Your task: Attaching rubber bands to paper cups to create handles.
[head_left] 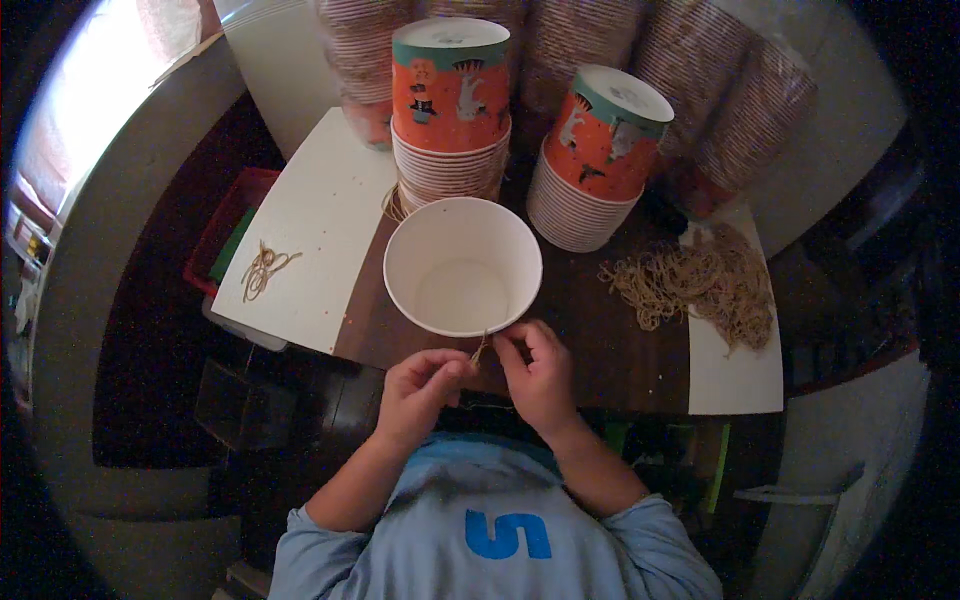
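Note:
A white paper bowl (462,263) stands open side up on the dark table, just beyond my hands. My left hand (420,390) and my right hand (535,375) meet at the bowl's near rim. Both pinch a thin tan rubber band (481,349) between their fingertips. The band touches or hangs at the rim; I cannot tell which.
Two stacks of upturned orange printed bowls (450,110) (595,160) stand behind the white bowl. A heap of rubber bands (700,282) lies at the right on white paper. A few bands (264,268) lie on a white sheet at the left. Wrapped bowl stacks (700,90) line the back.

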A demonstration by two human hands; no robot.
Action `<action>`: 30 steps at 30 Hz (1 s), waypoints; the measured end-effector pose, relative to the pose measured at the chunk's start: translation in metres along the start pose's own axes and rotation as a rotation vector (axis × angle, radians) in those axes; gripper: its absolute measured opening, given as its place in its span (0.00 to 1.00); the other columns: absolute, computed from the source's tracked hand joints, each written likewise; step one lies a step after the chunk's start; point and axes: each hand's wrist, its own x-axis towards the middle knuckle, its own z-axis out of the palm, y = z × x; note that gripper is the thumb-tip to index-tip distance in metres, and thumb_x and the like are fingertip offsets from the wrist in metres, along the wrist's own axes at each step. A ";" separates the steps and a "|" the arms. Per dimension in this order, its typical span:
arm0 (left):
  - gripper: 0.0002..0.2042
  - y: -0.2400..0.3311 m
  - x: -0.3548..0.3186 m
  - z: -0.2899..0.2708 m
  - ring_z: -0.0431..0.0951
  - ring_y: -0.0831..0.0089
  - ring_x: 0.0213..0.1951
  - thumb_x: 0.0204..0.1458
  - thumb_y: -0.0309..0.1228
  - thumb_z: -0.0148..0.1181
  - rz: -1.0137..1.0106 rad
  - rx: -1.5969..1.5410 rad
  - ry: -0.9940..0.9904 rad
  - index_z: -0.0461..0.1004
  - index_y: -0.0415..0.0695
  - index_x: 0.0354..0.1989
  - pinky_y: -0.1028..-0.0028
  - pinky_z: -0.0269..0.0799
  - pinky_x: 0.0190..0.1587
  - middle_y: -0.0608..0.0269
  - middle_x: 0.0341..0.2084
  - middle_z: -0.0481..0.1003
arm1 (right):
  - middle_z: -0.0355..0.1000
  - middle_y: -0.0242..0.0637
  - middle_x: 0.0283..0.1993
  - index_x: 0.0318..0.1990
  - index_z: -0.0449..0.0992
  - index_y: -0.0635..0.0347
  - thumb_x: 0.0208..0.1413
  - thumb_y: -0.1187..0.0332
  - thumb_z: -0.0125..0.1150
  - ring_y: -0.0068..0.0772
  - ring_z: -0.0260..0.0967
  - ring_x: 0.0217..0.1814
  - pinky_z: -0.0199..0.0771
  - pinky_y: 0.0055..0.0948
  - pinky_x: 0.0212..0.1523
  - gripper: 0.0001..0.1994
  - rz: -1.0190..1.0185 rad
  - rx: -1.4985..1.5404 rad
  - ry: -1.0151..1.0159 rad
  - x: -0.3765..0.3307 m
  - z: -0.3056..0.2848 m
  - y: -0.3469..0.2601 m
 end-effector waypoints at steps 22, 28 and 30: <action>0.04 0.076 -0.041 0.006 0.71 0.74 0.20 0.48 0.22 0.55 0.422 0.371 -0.478 0.76 0.38 0.30 0.79 0.64 0.22 0.60 0.20 0.73 | 0.73 0.40 0.32 0.30 0.74 0.59 0.40 0.78 0.64 0.37 0.72 0.34 0.73 0.29 0.35 0.08 -0.507 -0.064 -0.260 0.036 -0.033 -0.008; 0.08 0.096 -0.041 -0.028 0.69 0.83 0.26 0.51 0.26 0.56 -0.091 0.072 -0.460 0.76 0.36 0.37 0.82 0.63 0.26 0.67 0.24 0.75 | 0.73 0.38 0.33 0.29 0.74 0.61 0.41 0.76 0.64 0.33 0.72 0.37 0.72 0.30 0.40 0.06 -0.371 0.073 -0.496 0.066 -0.082 0.000; 0.10 0.093 -0.040 -0.053 0.67 0.87 0.23 0.50 0.27 0.57 -0.182 0.016 -0.434 0.76 0.35 0.38 0.85 0.59 0.24 0.69 0.22 0.73 | 0.73 0.37 0.33 0.28 0.74 0.62 0.40 0.77 0.64 0.31 0.71 0.37 0.72 0.28 0.40 0.06 -0.275 0.080 -0.594 0.076 -0.113 0.002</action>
